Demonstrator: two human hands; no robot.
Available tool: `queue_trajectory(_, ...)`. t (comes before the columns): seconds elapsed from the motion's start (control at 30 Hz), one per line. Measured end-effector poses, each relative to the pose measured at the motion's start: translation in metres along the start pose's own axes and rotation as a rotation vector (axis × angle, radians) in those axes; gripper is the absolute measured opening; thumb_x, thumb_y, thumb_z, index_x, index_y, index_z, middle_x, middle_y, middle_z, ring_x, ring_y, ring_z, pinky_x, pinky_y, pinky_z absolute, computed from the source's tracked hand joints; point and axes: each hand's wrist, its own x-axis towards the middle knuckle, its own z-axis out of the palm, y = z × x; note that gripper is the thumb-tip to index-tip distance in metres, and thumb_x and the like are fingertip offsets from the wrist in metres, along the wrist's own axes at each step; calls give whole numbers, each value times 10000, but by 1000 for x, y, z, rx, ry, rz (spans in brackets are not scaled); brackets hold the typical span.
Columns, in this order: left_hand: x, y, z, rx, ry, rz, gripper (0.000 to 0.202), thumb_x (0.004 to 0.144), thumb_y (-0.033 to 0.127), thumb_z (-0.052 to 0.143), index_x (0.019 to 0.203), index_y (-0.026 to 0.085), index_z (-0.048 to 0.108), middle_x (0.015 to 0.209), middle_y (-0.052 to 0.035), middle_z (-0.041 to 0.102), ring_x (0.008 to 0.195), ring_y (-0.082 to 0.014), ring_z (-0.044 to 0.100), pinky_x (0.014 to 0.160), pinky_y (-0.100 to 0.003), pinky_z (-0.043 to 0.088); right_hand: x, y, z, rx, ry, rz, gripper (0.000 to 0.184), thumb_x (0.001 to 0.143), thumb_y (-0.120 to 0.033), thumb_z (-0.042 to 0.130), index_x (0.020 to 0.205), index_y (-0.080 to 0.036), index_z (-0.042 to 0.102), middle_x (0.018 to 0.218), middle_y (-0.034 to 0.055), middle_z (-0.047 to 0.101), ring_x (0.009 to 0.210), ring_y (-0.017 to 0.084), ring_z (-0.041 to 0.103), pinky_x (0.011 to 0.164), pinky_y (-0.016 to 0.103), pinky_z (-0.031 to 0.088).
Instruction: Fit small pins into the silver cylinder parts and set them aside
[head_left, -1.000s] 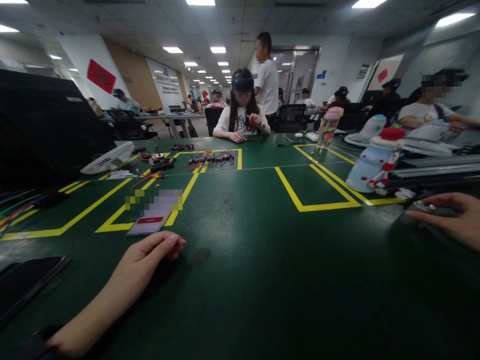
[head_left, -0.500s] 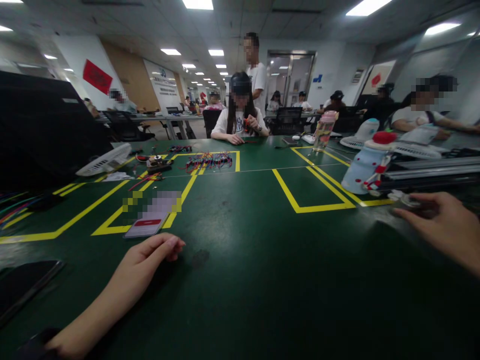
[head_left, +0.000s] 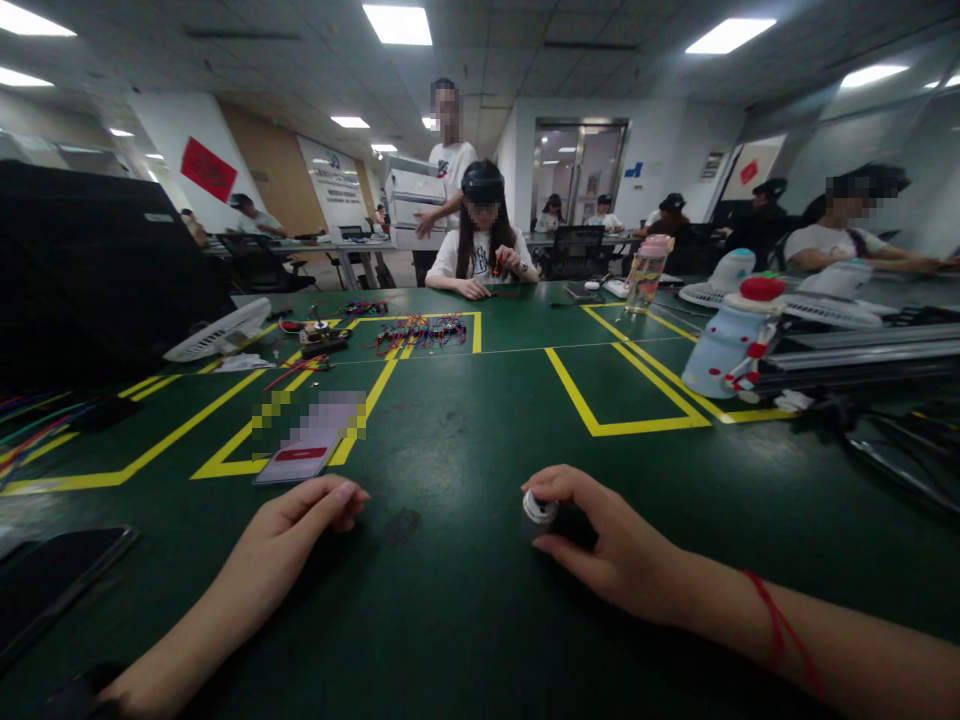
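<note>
My right hand (head_left: 600,540) grips a small grey cylinder (head_left: 538,522) with a white rim and dark top, thumb and fingers on either side of it, at the green table (head_left: 450,620). Its exact kind is too small to tell, and the hand hides part of it. To the left, my left hand (head_left: 319,505) rests on the table with fingers curled and thumb against them, nothing visible inside. Just beyond its knuckles lies a phone (head_left: 304,455) with a pale, partly blurred screen.
Bundled coloured wires (head_left: 424,333) and a small fan (head_left: 217,330) lie at the far left. A blue bottle (head_left: 720,350) stands beside metal rails (head_left: 862,345) and black cables (head_left: 885,450) on the right. A dark phone (head_left: 60,580) lies near left. A co-worker (head_left: 480,250) sits opposite.
My right hand has come from the right edge to the middle of the table with the small cylinder. My left hand stays put. A standing person behind has moved left, carrying boxes.
</note>
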Motion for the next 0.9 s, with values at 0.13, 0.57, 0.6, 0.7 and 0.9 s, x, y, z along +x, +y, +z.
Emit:
queue_trajectory(0.13, 0, 18, 10, 90, -9, 17, 269, 810, 466, 607, 886, 236, 725, 855, -38, 714, 753, -222, 635, 705, -315, 493, -1, 1, -3, 84, -10, 147, 622, 769, -306, 672, 1303, -255, 356, 1221, 60, 523, 1092, 153, 535, 987, 358, 436)
queue_trajectory(0.57, 4, 114, 114, 161, -415, 576, 181, 889, 244, 568, 916, 250, 747, 925, -26, 708, 876, -185, 635, 806, -309, 470, 7, -1, -2, 306, -29, 214, 411, 745, -271, 695, 1084, -182, 479, 1018, 22, 602, 919, 110, 583, 831, 279, 474)
queue_trajectory(0.6, 4, 113, 117, 153, -405, 575, 177, 887, 237, 573, 902, 244, 748, 915, -27, 709, 866, -182, 637, 798, -307, 473, 7, -1, -2, 304, -30, 217, 404, 748, -273, 692, 1079, -181, 479, 1012, 21, 601, 913, 109, 581, 825, 276, 473)
queue_trajectory(0.7, 1, 109, 121, 130, -371, 565, 154, 872, 214, 594, 908, 243, 741, 935, -26, 705, 874, -182, 637, 792, -303, 476, 7, -2, -2, 299, -41, 222, 386, 761, -280, 679, 1073, -181, 473, 1015, 23, 598, 910, 109, 577, 810, 272, 473)
queue_trajectory(0.9, 0, 110, 115, 83, -219, 545, 118, 873, 211, 578, 836, 210, 691, 891, -31, 678, 866, -183, 619, 792, -316, 470, 6, -3, -4, 202, -16, 204, 363, 768, -276, 659, 1066, -184, 475, 1009, 25, 603, 894, 110, 578, 792, 270, 468)
